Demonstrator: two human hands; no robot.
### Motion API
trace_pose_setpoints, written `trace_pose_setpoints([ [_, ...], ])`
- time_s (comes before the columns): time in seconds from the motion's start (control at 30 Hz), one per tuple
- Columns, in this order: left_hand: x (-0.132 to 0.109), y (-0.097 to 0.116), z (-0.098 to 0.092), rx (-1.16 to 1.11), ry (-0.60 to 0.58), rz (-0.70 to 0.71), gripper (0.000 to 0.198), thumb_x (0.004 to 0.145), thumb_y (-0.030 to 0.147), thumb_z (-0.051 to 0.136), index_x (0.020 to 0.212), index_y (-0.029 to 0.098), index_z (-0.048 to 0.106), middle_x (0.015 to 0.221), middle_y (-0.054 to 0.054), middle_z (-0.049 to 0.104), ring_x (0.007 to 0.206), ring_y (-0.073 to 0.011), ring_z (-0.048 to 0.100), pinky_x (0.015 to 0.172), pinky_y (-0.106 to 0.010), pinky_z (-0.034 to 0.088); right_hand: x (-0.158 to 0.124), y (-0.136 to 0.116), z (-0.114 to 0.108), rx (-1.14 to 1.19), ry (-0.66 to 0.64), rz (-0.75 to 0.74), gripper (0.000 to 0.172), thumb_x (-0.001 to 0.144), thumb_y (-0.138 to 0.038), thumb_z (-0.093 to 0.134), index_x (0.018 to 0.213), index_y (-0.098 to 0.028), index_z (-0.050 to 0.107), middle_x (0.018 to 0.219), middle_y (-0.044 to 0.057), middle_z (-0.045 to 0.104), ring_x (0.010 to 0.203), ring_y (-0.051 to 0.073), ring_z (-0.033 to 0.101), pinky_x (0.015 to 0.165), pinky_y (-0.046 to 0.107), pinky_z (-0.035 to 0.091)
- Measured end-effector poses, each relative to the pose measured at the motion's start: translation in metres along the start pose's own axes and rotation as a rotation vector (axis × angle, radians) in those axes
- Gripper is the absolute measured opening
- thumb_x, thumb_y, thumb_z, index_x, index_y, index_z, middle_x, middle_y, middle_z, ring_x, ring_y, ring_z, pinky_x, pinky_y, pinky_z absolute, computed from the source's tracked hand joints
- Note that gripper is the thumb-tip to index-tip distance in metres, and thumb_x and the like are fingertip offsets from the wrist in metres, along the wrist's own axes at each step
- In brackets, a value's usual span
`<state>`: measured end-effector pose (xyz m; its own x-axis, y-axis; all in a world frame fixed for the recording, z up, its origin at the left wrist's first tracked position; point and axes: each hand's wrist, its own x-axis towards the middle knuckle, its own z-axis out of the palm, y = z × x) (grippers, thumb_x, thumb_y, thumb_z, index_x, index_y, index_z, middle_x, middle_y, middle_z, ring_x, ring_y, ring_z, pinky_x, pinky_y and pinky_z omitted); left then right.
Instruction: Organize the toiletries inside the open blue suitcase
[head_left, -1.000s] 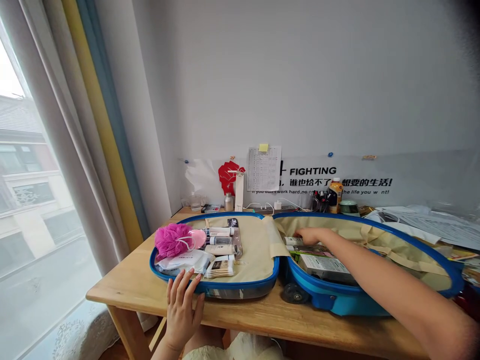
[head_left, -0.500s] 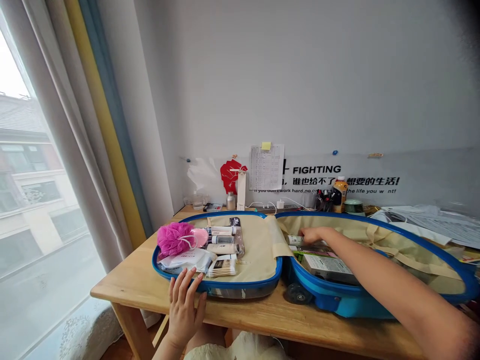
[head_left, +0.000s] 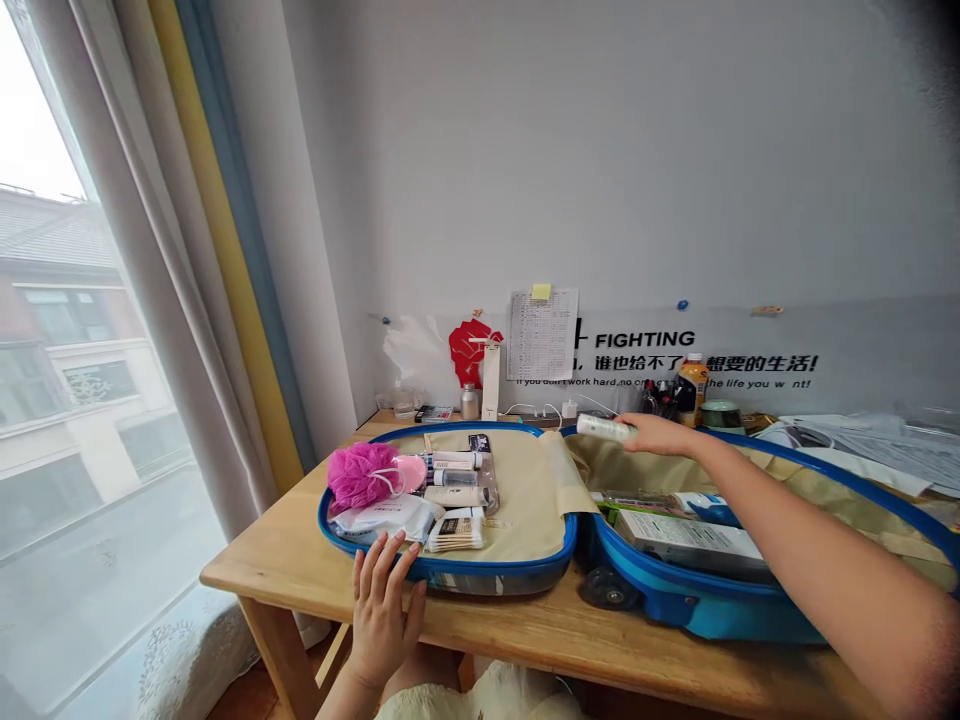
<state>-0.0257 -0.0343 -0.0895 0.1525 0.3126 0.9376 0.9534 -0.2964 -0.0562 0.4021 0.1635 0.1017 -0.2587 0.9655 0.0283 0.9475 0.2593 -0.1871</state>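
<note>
An open blue suitcase (head_left: 480, 572) lies across the wooden table. Above its right half, my right hand (head_left: 651, 435) is closed on a white bottle (head_left: 600, 428), held sideways. Fingers spread, my left hand (head_left: 386, 600) rests on the near rim of the left half. That half holds a pink bath puff (head_left: 362, 476), a white packet (head_left: 390, 516), cotton swabs (head_left: 456, 530), a pale tube (head_left: 457, 495) and other small toiletries. Inside the right half are a long white box (head_left: 690, 540) and a blue and white pack (head_left: 709, 507).
Behind the suitcase stand an orange-labelled bottle (head_left: 691, 388), pens, a small metallic bottle (head_left: 469, 402) and a green-lidded container (head_left: 722, 414). Papers (head_left: 847, 455) lie at the back right. A suitcase wheel (head_left: 609, 590) faces the table's front edge (head_left: 525, 640).
My right hand has risen out of the suitcase's right half with the white bottle. The left hand stays on the rim. The view has shifted slightly.
</note>
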Motion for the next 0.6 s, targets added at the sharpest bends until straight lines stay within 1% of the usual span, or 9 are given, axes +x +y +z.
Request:
trace_pose_setpoints([
  [0.07, 0.0, 0.001, 0.0, 0.002, -0.004, -0.006, 0.05, 0.088, 0.018, 0.049, 0.138, 0.021, 0.044, 0.134, -0.011, 0.055, 0.141, -0.0238, 0.032, 0.119, -0.047, 0.018, 0.005, -0.02, -0.006, 0.0, 0.078, -0.066, 0.049, 0.083, -0.029, 0.053, 0.131, -0.018, 0.051, 0.119, 0.012, 0.063, 0.096, 0.024, 0.063, 0.077, 0.032, 0.048],
  [0.17, 0.002, 0.002, -0.002, 0.001, -0.005, 0.002, 0.05, 0.088, 0.017, 0.049, 0.138, 0.02, 0.044, 0.132, -0.012, 0.056, 0.142, -0.0231, 0.03, 0.119, -0.046, 0.017, 0.019, -0.067, 0.0, -0.016, 0.131, -0.22, 0.055, 0.086, -0.034, 0.052, 0.139, -0.022, 0.043, 0.136, 0.011, 0.053, 0.116, 0.026, 0.055, 0.093, 0.035, 0.045],
  [0.23, 0.003, 0.002, -0.002, 0.0, -0.004, 0.008, 0.048, 0.088, 0.016, 0.049, 0.136, 0.019, 0.045, 0.131, -0.013, 0.056, 0.143, -0.0227, 0.028, 0.12, -0.045, 0.016, 0.032, -0.105, 0.01, -0.035, 0.122, -0.314, 0.058, 0.085, -0.035, 0.055, 0.14, -0.025, 0.042, 0.138, 0.01, 0.05, 0.116, 0.025, 0.055, 0.096, 0.036, 0.044],
  [0.3, 0.003, 0.001, -0.003, -0.001, -0.007, 0.011, 0.046, 0.088, 0.016, 0.049, 0.134, 0.018, 0.047, 0.129, -0.013, 0.057, 0.144, -0.0226, 0.027, 0.12, -0.045, 0.016, 0.044, -0.141, 0.024, -0.057, 0.102, -0.38, 0.058, 0.086, -0.034, 0.055, 0.142, -0.026, 0.04, 0.138, 0.01, 0.049, 0.11, 0.023, 0.058, 0.094, 0.037, 0.045],
  [0.4, 0.003, 0.001, -0.003, -0.002, -0.017, 0.016, 0.043, 0.088, 0.016, 0.049, 0.131, 0.016, 0.049, 0.129, -0.014, 0.056, 0.143, -0.0229, 0.027, 0.12, -0.045, 0.016, 0.063, -0.185, 0.045, -0.091, 0.075, -0.453, 0.055, 0.09, -0.033, 0.055, 0.142, -0.025, 0.039, 0.136, 0.01, 0.049, 0.109, 0.021, 0.057, 0.094, 0.041, 0.047],
  [0.5, 0.002, 0.001, -0.002, -0.003, -0.021, 0.017, 0.042, 0.087, 0.014, 0.049, 0.129, 0.016, 0.049, 0.13, -0.015, 0.055, 0.143, -0.0227, 0.027, 0.12, -0.045, 0.015, 0.08, -0.212, 0.063, -0.119, 0.062, -0.492, 0.048, 0.091, -0.037, 0.055, 0.136, -0.022, 0.045, 0.134, 0.01, 0.051, 0.113, 0.022, 0.055, 0.096, 0.046, 0.047],
  [0.6, 0.001, 0.001, -0.002, -0.009, -0.017, 0.017, 0.043, 0.087, 0.014, 0.049, 0.13, 0.016, 0.049, 0.13, -0.014, 0.055, 0.143, -0.0225, 0.027, 0.12, -0.044, 0.015, 0.09, -0.221, 0.075, -0.13, 0.059, -0.509, 0.044, 0.091, -0.038, 0.056, 0.131, -0.021, 0.05, 0.133, 0.01, 0.051, 0.115, 0.022, 0.054, 0.097, 0.047, 0.047],
])
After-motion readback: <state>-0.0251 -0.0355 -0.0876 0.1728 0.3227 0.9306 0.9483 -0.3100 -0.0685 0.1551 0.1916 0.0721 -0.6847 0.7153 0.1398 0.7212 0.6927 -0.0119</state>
